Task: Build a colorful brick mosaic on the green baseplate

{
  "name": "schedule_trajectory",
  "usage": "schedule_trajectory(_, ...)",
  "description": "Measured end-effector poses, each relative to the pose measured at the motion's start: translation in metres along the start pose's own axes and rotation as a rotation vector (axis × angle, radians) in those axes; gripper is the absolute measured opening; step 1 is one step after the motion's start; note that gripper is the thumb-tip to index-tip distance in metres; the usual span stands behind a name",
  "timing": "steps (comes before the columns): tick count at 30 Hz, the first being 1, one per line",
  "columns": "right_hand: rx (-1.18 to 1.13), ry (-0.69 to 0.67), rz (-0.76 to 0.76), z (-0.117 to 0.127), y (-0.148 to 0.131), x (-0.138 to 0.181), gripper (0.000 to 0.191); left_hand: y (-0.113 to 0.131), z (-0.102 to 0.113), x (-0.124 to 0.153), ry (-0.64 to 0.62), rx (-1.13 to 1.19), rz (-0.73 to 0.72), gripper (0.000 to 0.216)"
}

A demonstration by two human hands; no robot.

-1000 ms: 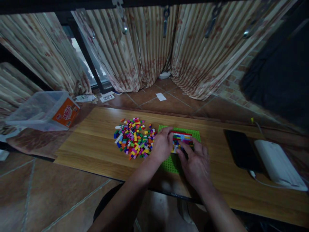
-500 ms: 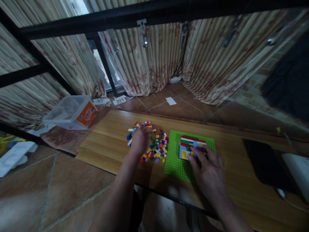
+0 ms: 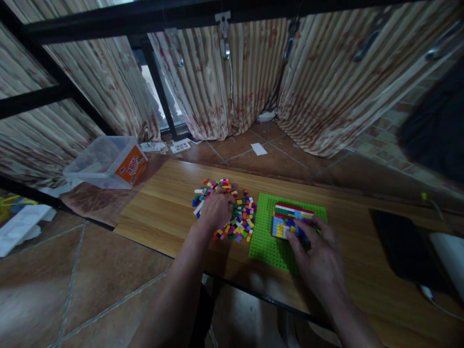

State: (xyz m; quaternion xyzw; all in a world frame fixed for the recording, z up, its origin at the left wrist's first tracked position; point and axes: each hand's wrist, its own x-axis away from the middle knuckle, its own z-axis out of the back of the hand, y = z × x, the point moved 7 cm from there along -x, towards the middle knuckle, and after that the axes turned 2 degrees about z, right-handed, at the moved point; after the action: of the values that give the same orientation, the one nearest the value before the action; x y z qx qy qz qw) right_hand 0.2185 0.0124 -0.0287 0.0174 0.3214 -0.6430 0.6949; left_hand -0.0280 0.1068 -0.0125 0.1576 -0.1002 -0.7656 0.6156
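Note:
A pile of small coloured bricks (image 3: 239,217) lies on the wooden table top (image 3: 163,208). My left hand (image 3: 216,210) rests on the pile with its fingers curled into the bricks; what they pinch is hidden. To the right lies a green baseplate (image 3: 268,241) carrying a flat patch of joined bricks (image 3: 288,220) in red, white, blue and yellow. My right hand (image 3: 319,256) lies on the plate's near right part, fingers spread, fingertips touching the patch's near edge.
A clear plastic box with an orange label (image 3: 108,166) lies tipped on the floor at the left. A black slab (image 3: 402,249) and a white device (image 3: 449,256) with a cable sit at the table's right. Curtains and a black metal frame stand behind.
My left hand left the baseplate and went left onto the loose brick pile, where it has settled. My right hand stayed on the plate. The view shifted left and tilted up.

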Motion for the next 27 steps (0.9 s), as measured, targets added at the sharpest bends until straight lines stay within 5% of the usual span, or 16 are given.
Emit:
schedule_trajectory(14, -0.064, 0.003, -0.054, 0.003, 0.004, -0.001, 0.058, 0.003, 0.003, 0.003, -0.023, 0.069, -0.104, 0.022)
schedule_trajectory(27, -0.093, 0.001, -0.069, 0.003, 0.004, -0.002, 0.059, 0.008, -0.008, -0.004, -0.046, -0.009, 0.016, 0.023)
